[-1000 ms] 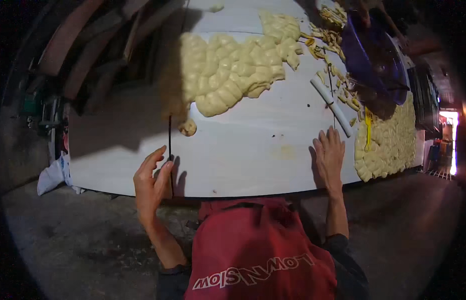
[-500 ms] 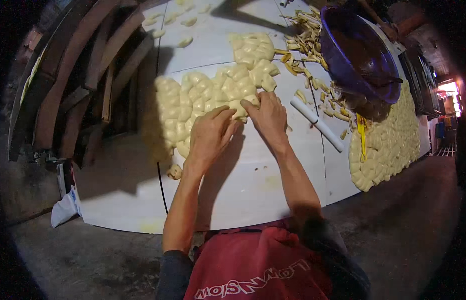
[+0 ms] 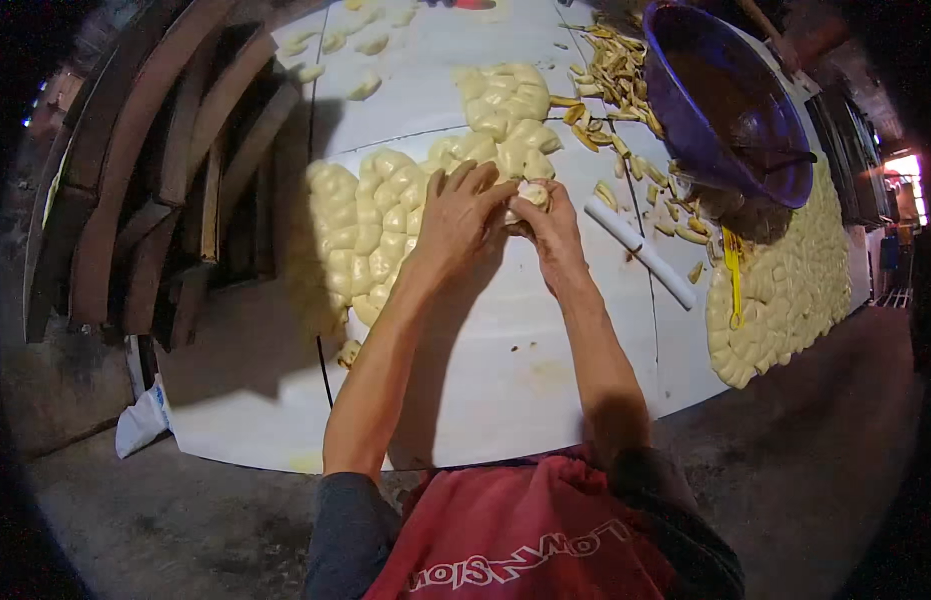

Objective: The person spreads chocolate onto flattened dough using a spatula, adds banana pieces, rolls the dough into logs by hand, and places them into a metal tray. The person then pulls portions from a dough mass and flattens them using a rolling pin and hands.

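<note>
A small pale dough piece is pinched between the thumb and fingers of my right hand, at the near edge of the dough. My left hand is beside it with fingers spread over the dough, its thumb reaching to the piece. What lies inside the held piece I cannot make out. Under and around my left hand lies a sheet of pale yellow dough lumps, packed against one another. It runs on to a far patch of lumps.
To the right are a white rod, scattered yellow-brown strips, a purple basin of brown contents, a yellow tool and another dough sheet. Dark wooden boards stand at left. A few dough pieces lie at the far left.
My right hand has shifted slightly right and now grips a dough piece. My left hand has moved up and right, its fingers spreading. Something red has appeared at the far table edge.
</note>
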A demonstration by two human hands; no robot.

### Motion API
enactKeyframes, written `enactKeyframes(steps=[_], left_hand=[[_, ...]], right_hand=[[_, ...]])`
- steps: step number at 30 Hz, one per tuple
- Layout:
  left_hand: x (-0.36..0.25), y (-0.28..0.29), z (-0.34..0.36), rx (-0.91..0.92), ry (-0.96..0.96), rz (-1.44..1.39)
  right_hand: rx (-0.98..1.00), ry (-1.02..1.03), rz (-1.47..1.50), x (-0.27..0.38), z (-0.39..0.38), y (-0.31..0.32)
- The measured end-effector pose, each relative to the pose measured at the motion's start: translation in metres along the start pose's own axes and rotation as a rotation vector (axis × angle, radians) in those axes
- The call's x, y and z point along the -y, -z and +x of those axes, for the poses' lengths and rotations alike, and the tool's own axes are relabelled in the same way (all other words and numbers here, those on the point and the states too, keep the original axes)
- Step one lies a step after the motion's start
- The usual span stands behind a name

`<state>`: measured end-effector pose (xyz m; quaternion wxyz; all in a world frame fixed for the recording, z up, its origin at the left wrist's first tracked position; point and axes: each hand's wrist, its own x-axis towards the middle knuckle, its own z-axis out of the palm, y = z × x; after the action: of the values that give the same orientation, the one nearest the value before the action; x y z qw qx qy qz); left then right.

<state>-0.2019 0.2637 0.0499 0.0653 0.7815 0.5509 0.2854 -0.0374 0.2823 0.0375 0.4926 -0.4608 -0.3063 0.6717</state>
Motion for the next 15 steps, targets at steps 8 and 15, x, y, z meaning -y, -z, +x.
enactKeyframes(steps=[8, 15], left_hand=[[0.0, -0.011, 0.002, 0.006, 0.031, 0.161], [-0.011, -0.007, 0.003, 0.026, 0.055, 0.164]], right_hand=[[0.255, -0.25, -0.122, 0.021, -0.037, 0.055], [0.297, -0.133, 0.108, 0.051, -0.115, 0.115]])
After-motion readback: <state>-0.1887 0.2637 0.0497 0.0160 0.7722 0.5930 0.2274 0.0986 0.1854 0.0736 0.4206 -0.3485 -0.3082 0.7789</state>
